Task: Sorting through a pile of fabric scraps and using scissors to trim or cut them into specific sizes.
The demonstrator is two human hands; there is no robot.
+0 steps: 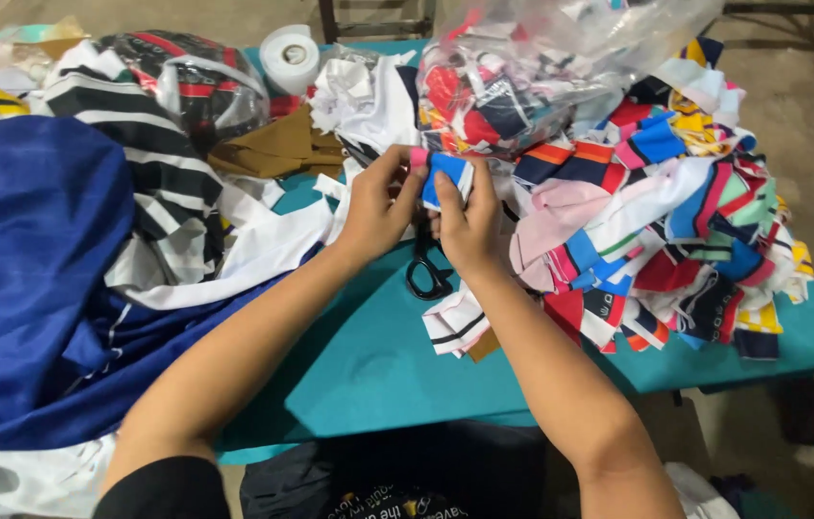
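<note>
- Both hands meet above the middle of the desk point(378, 365), which is covered in teal cloth.
- The left hand point(375, 207) has its grip closed on the left edge of a small folded collar piece point(444, 173), blue with a pink and white border; its fingers pinch the pink end.
- The right hand point(469, 226) has its grip closed on the same collar piece from below and the right, thumb up along the blue face.
- The collar piece is held up off the desk, between the two hands, just in front of a clear plastic bag point(542, 67) stuffed with coloured knit pieces.
- Black scissors point(429, 274) lie on the teal cloth directly under the hands.
- A white striped collar point(455, 327) lies just beside the scissors, near the right forearm.
- A large heap of multicoloured collars point(686, 221) fills the right side of the desk.
- A dark blue garment point(23, 279) spreads over the left side, with black-and-white striped fabric point(152, 173) beside it.
- A white tape roll point(290, 56) stands at the far edge.
</note>
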